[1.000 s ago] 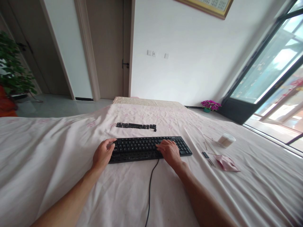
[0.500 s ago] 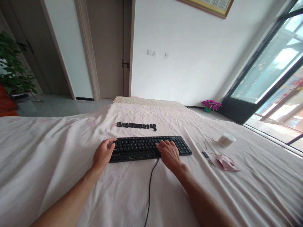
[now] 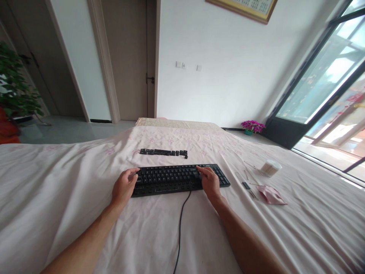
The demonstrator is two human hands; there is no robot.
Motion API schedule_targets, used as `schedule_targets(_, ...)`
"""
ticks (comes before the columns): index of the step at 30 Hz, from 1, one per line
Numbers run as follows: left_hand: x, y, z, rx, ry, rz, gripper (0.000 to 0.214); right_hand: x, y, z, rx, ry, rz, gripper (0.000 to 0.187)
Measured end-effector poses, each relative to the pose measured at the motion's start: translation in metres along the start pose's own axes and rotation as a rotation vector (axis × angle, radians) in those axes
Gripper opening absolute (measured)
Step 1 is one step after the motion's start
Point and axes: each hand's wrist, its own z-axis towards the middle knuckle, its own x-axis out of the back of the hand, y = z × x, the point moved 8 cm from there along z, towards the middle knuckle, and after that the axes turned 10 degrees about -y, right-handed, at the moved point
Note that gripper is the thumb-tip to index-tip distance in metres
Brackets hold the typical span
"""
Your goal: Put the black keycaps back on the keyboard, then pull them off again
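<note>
Shifted rightward since half a second ago, the right hand (image 3: 211, 182) rests over the computer keyboard (image 3: 164, 178), its hold unclear; the left hand (image 3: 123, 186) grips the left end. Loose keycaps (image 3: 162, 152) lie beyond, everything on floral sheeting (image 3: 148, 228).

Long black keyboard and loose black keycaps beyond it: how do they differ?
The long black keyboard is one wide board; the loose black keycaps form a thin, uneven row. The left hand and right hand are at the keyboard; neither touches the keycaps. Both black items lie on the pale floral cloth.
</note>
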Motion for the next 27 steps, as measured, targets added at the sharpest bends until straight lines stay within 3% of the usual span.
schedule_targets(3, 0.0, 0.002, 0.0, 0.004, -0.007, 0.022, 0.033, 0.004, 0.011, 0.004, -0.025, 0.047, 0.024, 0.04)
schedule_targets(11, 0.0, 0.008, -0.001, 0.008, -0.019, 0.03, 0.031, 0.011, 0.018, 0.023, -0.071, 0.025, -0.03, 0.035)
schedule_targets(20, -0.001, 0.005, 0.0, -0.002, -0.028, 0.017, 0.03, -0.024, -0.01, 0.065, 0.042, -0.161, -0.231, 0.027)
schedule_targets(27, -0.001, 0.001, 0.003, 0.002, 0.003, 0.001, 0.03, -0.042, 0.003, 0.101, -0.173, -0.252, -0.39, 0.031)
